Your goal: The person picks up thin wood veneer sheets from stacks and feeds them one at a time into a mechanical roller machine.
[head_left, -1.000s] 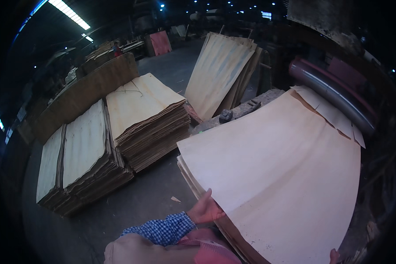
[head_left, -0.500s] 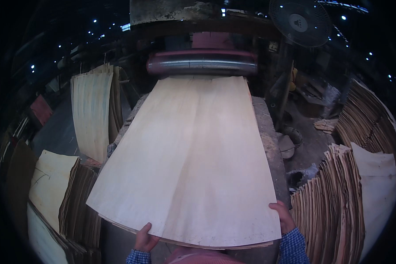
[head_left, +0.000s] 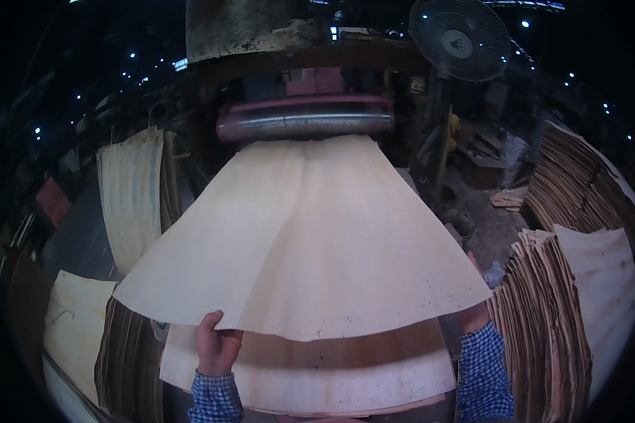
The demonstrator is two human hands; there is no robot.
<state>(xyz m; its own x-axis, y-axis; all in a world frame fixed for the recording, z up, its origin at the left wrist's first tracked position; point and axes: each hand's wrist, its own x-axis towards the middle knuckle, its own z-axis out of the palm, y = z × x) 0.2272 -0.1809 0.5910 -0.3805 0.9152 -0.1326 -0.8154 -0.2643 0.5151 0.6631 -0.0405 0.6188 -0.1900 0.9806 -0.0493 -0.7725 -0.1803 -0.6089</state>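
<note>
A broad pale wood veneer sheet [head_left: 317, 240] is raised at its near end, its front edge bowed. My left hand [head_left: 217, 347] pinches that edge left of the middle, thumb on top and fingers underneath. At the near right corner my right hand [head_left: 477, 317] grips the side of the same sheet, partly hidden behind it; a fingertip shows beyond the edge. Below lies a stack of veneer sheets [head_left: 331, 381], its near part uncovered. The far end of the raised sheet lies close to a metal roller [head_left: 307, 123].
Veneer stacks stand on edge at the right [head_left: 543, 303] and the near left [head_left: 130, 352]. More sheets [head_left: 130, 201] lean upright at the far left. A caged fan [head_left: 458, 42] is at the upper right. A bucket [head_left: 460, 224] sits on the floor at the right.
Both hands have lifted the near end of the top veneer sheet up and away from me, exposing the stack beneath. The view has shifted slightly.
</note>
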